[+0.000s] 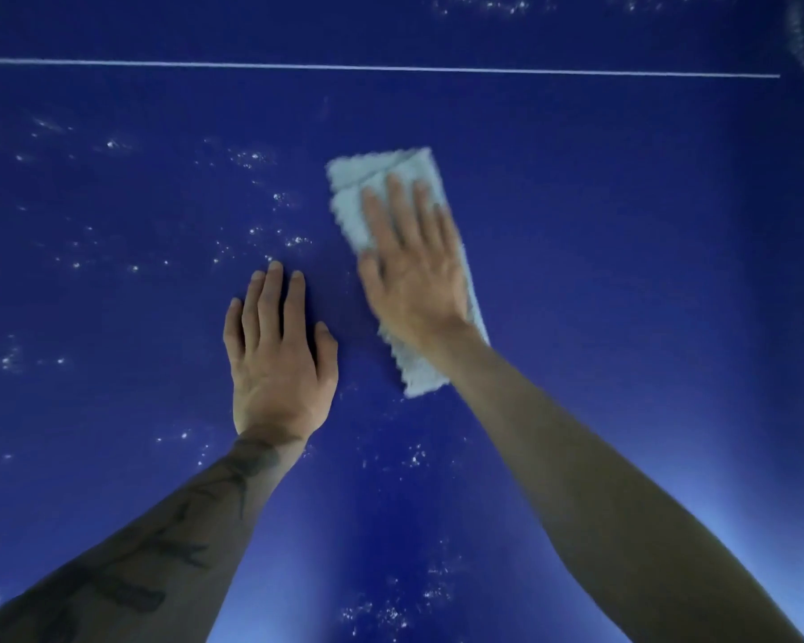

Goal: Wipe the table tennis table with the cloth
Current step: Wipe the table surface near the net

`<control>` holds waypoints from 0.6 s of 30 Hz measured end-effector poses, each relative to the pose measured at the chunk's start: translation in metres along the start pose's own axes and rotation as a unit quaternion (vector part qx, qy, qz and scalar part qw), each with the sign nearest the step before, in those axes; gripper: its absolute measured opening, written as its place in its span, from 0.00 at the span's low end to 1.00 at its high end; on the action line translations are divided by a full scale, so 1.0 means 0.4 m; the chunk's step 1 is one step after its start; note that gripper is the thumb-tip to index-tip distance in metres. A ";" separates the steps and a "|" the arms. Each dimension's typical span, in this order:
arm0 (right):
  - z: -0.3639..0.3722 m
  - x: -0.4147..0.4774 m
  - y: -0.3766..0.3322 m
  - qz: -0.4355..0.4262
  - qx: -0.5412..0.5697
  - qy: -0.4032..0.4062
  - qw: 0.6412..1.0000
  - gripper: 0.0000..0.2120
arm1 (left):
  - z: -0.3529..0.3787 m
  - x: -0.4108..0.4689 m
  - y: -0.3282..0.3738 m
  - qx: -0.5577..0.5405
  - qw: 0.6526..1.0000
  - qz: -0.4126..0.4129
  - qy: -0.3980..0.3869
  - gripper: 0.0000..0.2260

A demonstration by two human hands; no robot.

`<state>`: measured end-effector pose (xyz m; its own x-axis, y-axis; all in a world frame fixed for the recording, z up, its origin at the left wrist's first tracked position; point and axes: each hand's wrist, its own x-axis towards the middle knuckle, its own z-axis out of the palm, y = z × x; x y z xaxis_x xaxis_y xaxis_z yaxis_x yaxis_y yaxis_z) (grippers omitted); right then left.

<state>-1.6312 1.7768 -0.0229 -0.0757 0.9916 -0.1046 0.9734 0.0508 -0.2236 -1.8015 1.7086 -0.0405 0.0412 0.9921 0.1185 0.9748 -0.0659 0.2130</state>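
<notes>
— What sits nearest?
— Two bare forearms show at the bottom edge. The left forearm (159, 549) bears dark tattoo marks and the right forearm (599, 480) is plain. Both stretch out over the dark blue bench (623, 271).
— And the left grip?
— The left grip (279, 364) lies flat on the bare bench, palm down. Its fingers are straight and close together, with the thumb out to the side. It holds nothing.
— The other one?
— The right grip (414, 280) is a little farther out, near the left and not touching it. It is spread flat as well, palm down with straight fingers, and presses on the cloth (358, 187). No finger curls round the fabric. Its outline is slightly blurred.
— Where does the cloth lie?
— Flat on the bench under that palm, near the middle of the view. It is pale and folded into a long strip that points away from the person, a little slanted. One end shows past the fingertips and the other sticks out beside the wrist.
— Anything else on the surface?
— White specks (293, 241) lie in scattered clusters, mostly left of the hands and also lower down between the forearms. Whether they are droplets or dust I cannot tell.
— Farther off?
— A thin white line (391, 68) crosses the bench from side to side, well beyond the cloth. Past it, more specks show near the top edge.
</notes>
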 end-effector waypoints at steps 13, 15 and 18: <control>-0.013 0.021 0.037 0.113 0.013 0.021 0.993 0.32 | -0.008 -0.001 0.006 -0.003 0.999 -0.016 -0.030 0.27; 0.005 -0.027 -0.014 0.015 0.001 -0.002 1.000 0.31 | -0.006 0.000 0.005 -0.003 1.000 -0.014 -0.025 0.26; 0.016 -0.132 0.022 -0.103 -0.015 -0.018 0.994 0.30 | -0.012 0.000 0.004 -0.005 1.000 -0.009 -0.028 0.26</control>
<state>-1.6201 1.7241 -0.0253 -0.2820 0.9547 -0.0951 0.9423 0.2570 -0.2144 -1.8009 1.7080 -0.0357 0.0351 0.9975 0.0607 0.9734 -0.0479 0.2239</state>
